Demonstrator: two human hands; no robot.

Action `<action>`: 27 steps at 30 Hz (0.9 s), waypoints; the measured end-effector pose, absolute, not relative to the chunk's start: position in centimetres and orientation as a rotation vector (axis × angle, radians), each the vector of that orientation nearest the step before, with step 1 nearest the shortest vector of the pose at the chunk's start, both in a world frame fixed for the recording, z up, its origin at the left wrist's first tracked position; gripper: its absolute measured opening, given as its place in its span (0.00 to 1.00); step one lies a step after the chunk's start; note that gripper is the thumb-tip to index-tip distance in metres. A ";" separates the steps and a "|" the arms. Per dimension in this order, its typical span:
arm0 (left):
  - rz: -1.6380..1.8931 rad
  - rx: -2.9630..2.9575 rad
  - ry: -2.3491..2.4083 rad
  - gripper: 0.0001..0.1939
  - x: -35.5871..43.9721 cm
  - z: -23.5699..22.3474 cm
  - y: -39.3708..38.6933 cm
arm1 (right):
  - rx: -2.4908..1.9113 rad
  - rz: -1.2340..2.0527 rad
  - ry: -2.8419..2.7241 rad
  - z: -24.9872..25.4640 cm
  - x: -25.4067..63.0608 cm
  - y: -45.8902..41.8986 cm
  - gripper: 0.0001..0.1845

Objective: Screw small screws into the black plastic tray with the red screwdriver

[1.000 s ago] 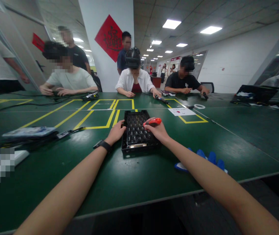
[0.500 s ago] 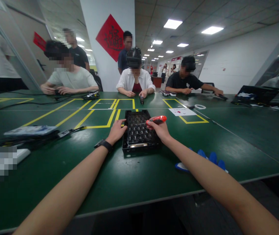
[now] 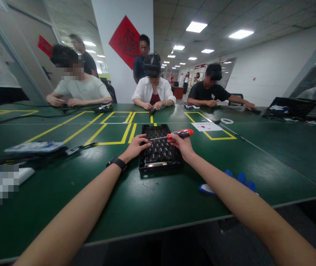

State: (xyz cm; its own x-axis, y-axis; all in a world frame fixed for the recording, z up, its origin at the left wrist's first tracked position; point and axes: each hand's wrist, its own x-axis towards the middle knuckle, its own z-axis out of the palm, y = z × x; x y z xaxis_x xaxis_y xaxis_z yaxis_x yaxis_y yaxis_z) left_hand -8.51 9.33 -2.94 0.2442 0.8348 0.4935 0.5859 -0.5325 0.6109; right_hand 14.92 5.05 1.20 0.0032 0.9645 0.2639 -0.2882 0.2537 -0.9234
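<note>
A black open-topped plastic case (image 3: 160, 170) lies on the green table, its floor covered in a regular pattern of small pale marks. In my right hand (image 3: 184, 146) is a screwdriver (image 3: 184, 133) with a red and dark grey handle, held nearly level over the case. Its thin shaft points left, and the tip meets the fingers of my left hand (image 3: 136, 148). Thumb and forefinger of that hand are pinched together at the tip, over the case's left side. Anything between them is too small to make out.
A blue and white glove (image 3: 239, 178) lies beside my right forearm. To the left are a flat package (image 3: 36, 147) on cables and a white object (image 3: 26, 176). A paper sheet (image 3: 206, 126) and white ring (image 3: 227, 120) lie farther off. Co-workers sit across the table (image 3: 271, 159).
My left hand has moved from the case's left rim to the screwdriver tip. My right hand has shifted the screwdriver slightly right and levelled it. Across the table, a co-worker has drawn a dark tool closer.
</note>
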 end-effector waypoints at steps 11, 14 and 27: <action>1.240 2.215 1.322 0.11 -8.3 -2.9 9.4 | -0.781 1.167 -1.083 1.1 15.0 5.2 0.11; 1.229 2.231 1.337 0.11 -8.3 -2.9 9.4 | -0.778 1.169 -1.049 1.0 15.1 5.3 0.11; 1.219 2.282 1.345 0.10 -8.4 -2.9 9.4 | -0.789 1.150 -1.044 0.9 15.2 5.5 0.10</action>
